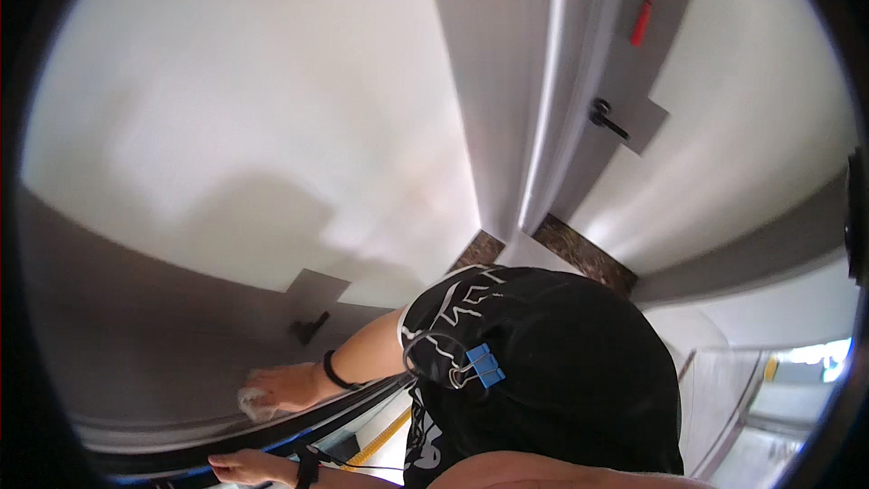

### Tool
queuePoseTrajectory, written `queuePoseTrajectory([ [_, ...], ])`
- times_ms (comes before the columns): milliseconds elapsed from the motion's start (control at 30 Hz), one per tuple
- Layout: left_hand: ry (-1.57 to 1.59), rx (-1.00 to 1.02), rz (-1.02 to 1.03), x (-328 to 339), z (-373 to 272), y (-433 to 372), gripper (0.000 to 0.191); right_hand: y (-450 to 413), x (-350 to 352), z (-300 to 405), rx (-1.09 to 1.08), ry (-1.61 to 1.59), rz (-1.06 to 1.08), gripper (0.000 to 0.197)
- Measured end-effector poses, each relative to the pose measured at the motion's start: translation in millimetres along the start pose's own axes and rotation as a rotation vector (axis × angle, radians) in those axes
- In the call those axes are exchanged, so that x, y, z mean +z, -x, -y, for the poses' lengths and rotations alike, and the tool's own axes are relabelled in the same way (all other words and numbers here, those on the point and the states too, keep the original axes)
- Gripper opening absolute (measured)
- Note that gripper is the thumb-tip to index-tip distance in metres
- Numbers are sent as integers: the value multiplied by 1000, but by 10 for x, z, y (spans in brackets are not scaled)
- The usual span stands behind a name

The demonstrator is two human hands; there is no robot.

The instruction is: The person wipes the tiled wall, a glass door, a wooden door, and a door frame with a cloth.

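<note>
My right hand (288, 387), with a dark band at its wrist, reaches out to the left. It holds a crumpled whitish cloth or tissue (255, 405), close to a grey-brown door (156, 339). Whether the cloth touches the door cannot be told. A black lever handle (309, 328) sits on the door just above this hand. Lower down, my left hand (246, 466) has a dark watch or band at its wrist and is beside a dark curved edge (237, 436). Its fingers are partly hidden, so I cannot tell whether it grips anything.
A blue binder clip (485, 365) holds a cable on my black T-shirt (577, 367). A yellow corrugated tube (383, 437) shows below my arm. At the upper right, another door has a black handle (607, 119) and a red tassel (641, 22). A white wall (271, 95) stands between.
</note>
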State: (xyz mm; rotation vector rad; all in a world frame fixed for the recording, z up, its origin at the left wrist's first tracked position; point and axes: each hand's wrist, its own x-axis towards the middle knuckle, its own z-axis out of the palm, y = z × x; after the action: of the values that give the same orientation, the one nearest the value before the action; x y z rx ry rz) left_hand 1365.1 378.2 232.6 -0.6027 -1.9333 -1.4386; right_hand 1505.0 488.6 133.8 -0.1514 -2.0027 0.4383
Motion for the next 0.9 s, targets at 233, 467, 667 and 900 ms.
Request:
queuePoseTrajectory([
  [233,-14,81,-35,131,-127,312,40,1773,-1492,-346,1052,-602,494,34],
  [467,509,509,228,136,-1608,1664,36,3414,-4185,535,1351,-814,-1008,44],
  [667,1156,847,984,140,-3047,3263,40,3434,-6260,2352,123,-468,-1518,64],
  [900,1647,989,1021,-318,-5088,4885,32,2588,-8412,4951,-265,719,-1498,52],
])
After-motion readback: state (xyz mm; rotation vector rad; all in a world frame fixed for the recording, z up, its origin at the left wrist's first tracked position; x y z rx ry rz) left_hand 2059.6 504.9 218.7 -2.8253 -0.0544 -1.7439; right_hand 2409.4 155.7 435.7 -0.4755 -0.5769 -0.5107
